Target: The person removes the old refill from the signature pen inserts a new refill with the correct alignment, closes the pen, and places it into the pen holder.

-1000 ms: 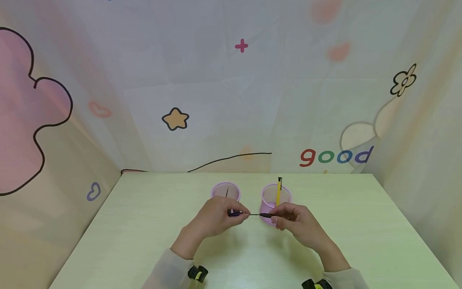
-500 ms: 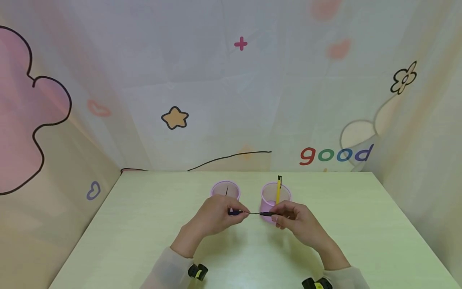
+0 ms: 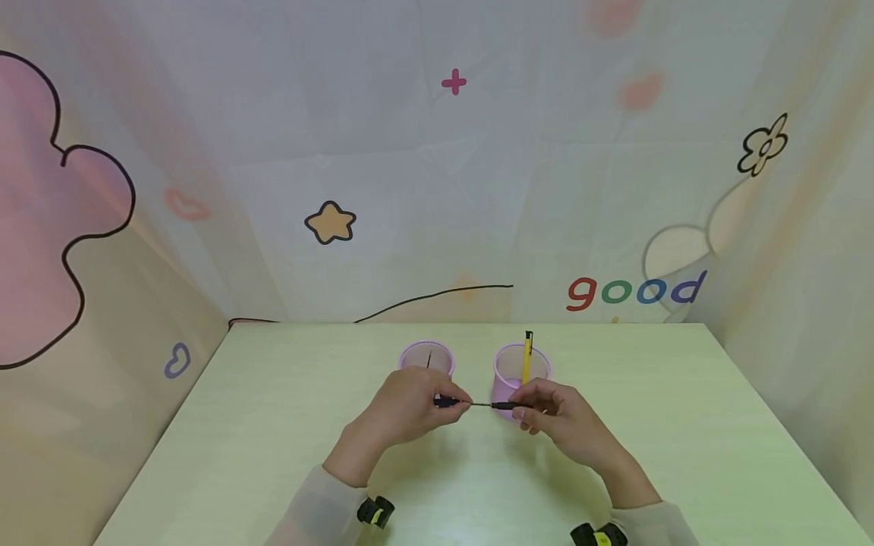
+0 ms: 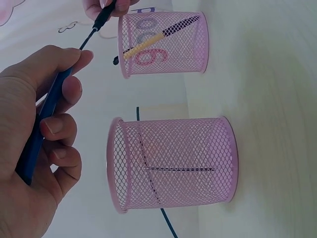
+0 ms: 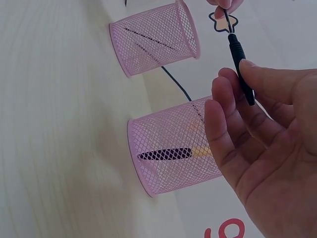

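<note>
My left hand grips a blue pen barrel, its thumb and forefinger at the end where a thin refill sticks out. Facing it, my right hand pinches the black front section of the pen between thumb and fingers. The refill bridges the short gap between the two hands and meets that black section. Behind the left hand stands a pink mesh cup with a thin dark stick in it. A yellow pen with a black clip leans in the second pink mesh cup, behind the right hand.
Both cups stand upright towards the back of the pale table, a little apart. A printed curtain hangs behind the table's rear edge and along both sides. Each wrist wears a black camera band.
The head view has tilted very slightly. Both hands keep nearly the same place and hold on the pen parts.
</note>
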